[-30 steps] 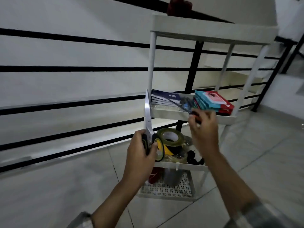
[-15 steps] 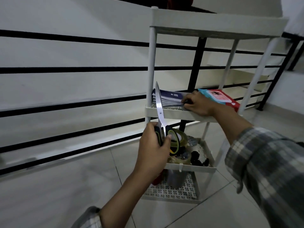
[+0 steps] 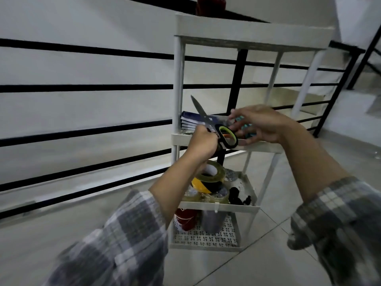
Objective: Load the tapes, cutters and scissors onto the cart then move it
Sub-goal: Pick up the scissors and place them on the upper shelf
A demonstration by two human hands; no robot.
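Scissors [image 3: 208, 123]: held in the air in front of the cart's second shelf, blades shut and pointing up and to the left, black handle loops with yellow-green lining low on the right.
Left hand [image 3: 203, 142]: fingers wrapped around the scissors where the blades meet the handles, gripping them; plaid sleeve pushed back on the forearm.
Right hand [image 3: 261, 124]: fingers spread and loosely curled, holding nothing, just to the right of the scissor handles; whether a fingertip touches the loop cannot be told. It hangs in front of the teal boxes.
Cart [image 3: 178, 83]: white, four shelves on thin posts, standing on the tiled floor against the railing.
Second shelf: a stack of dark blue booklets [image 3: 189, 122] at the left end, behind the scissor blades; teal boxes [image 3: 246, 126] at the right, mostly hidden by the right hand.
Third shelf: rolls of tape [image 3: 212, 175] piled together at the left, an olive-clear roll tilted on top, a yellow and black roll under it, clear rolls at the front edge; small black clips [image 3: 237, 196] to their right, near the front rim.
Bottom shelf: a red can [image 3: 185, 218] at the left and a grey cylinder [image 3: 212, 221] just beside it, both on a perforated base.
Top shelf: a dark red thing [image 3: 210, 5] at the back, cut off by the frame edge, too unclear to name.
Railing [image 3: 82, 87]: black horizontal bars behind the cart, pale wall beyond.
Floor [image 3: 268, 254]: light grey tiles.
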